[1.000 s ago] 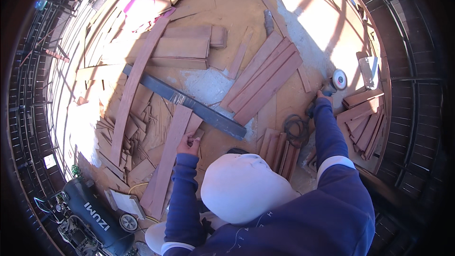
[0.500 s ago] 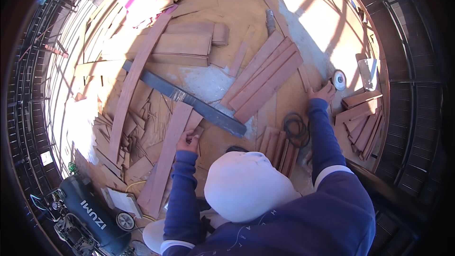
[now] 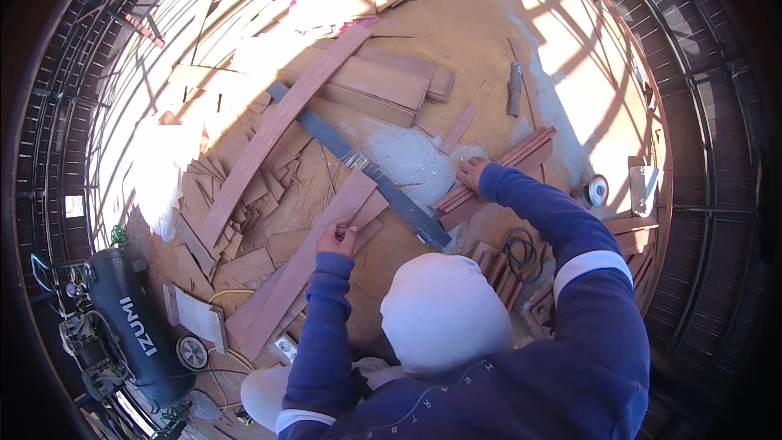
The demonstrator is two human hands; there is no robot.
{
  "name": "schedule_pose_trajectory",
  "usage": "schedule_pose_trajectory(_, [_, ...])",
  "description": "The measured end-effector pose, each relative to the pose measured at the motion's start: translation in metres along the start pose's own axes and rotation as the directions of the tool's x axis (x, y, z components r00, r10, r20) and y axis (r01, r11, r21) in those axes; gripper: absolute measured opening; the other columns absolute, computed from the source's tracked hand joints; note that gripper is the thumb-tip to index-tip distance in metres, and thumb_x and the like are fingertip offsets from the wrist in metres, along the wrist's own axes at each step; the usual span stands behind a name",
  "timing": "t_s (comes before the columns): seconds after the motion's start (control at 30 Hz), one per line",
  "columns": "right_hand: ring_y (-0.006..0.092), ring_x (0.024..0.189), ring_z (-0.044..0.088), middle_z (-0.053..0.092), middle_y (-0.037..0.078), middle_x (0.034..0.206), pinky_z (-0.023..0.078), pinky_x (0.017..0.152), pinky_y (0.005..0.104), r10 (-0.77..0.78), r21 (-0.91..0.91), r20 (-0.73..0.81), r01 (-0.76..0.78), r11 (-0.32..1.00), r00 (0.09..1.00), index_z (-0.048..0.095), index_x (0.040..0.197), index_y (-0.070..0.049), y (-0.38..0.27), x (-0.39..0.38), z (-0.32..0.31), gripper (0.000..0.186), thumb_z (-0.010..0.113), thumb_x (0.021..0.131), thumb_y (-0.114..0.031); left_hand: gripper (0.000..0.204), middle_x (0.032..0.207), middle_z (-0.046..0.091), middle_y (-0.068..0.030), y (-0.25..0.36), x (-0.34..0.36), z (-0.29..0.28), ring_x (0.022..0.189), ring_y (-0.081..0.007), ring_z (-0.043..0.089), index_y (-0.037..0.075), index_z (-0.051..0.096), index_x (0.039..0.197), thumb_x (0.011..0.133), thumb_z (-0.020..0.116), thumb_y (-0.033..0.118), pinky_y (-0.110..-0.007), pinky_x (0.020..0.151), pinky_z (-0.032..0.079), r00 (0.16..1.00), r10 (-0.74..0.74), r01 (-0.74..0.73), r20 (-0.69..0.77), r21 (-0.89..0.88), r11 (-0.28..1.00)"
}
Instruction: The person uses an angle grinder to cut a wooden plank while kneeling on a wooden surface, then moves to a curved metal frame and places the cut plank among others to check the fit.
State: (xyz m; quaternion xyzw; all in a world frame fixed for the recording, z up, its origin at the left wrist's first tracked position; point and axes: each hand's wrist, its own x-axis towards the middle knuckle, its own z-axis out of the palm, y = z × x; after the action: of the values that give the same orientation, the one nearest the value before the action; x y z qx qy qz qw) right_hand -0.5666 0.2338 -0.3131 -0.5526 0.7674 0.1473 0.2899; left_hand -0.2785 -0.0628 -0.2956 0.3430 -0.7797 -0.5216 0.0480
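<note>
Bars of sunlight and shadow fall over a dusty, sandy-brown floor (image 3: pixel 472 41), where a long, straight, dark blue-grey beam (image 3: pixel 326 134) lies slantwise in front of the person and serves as the landmark. To the right of the beam's near end, the right hand (image 3: pixel 472 173) is at a bundle of reddish-brown wooden boards (image 3: pixel 521 156), its fingers bent over the end nearest the beam; how firmly they press cannot be told. That bundle shows mostly narrow edges, so it seems to be tilted. Left of the beam's near half, the left hand (image 3: pixel 336 238) is at the side edge of a long, flat, reddish-brown wooden board (image 3: pixel 305 265), thumb and forefinger curled toward each other; whether they pinch the wood is unclear. This board's far end meets the beam in view, and another brown board (image 3: pixel 259 310) shows partly beneath it. As for progress, the bundle looks gathered, and a neat stack of brown boards (image 3: pixel 366 85) lies beyond the beam, while the single board by the left hand lies apart from both; how much is left cannot be judged. Left of the beam spreads a loose heap of thin wooden offcuts (image 3: pixel 232 212). Well right of the beam, an angle grinder with a pale round disc (image 3: pixel 598 190) sits on the floor, unheld.
</note>
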Motion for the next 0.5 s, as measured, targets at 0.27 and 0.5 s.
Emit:
schedule_pose_trajectory(0.27, [0.031,0.113,0.058,0.061,0.008,0.113,0.046,0.094,0.0456,0.029,-0.024,0.12,-0.026,0.999,0.992,0.055,0.113,-0.015,-0.017,0.002,-0.006,0.051,0.076,0.067,-0.019,0.027,0.078,0.066,-0.0046,-0.018,0.016,-0.007,0.069,-0.011,0.06,0.002,0.066,0.107,0.084,0.071,0.016,-0.026,0.064,0.049,0.999,-0.048,0.047,0.0,-0.102,0.994])
schedule_pose_trajectory(0.5, [0.0291,0.109,0.059,0.062,0.007,0.111,0.044,0.094,0.0453,0.113,0.0,-0.109,-0.114,0.994,0.988,0.054,0.112,-0.013,-0.027,-0.043,0.002,0.053,0.077,0.065,-0.022,0.024,0.076,0.062,0.0,-0.018,0.02,-0.018,0.065,-0.0058,0.053,0.002,0.065,0.107,0.086,0.07,0.013,-0.022,0.059,0.045,0.994,-0.103,0.111,0.044,-0.313,0.943])
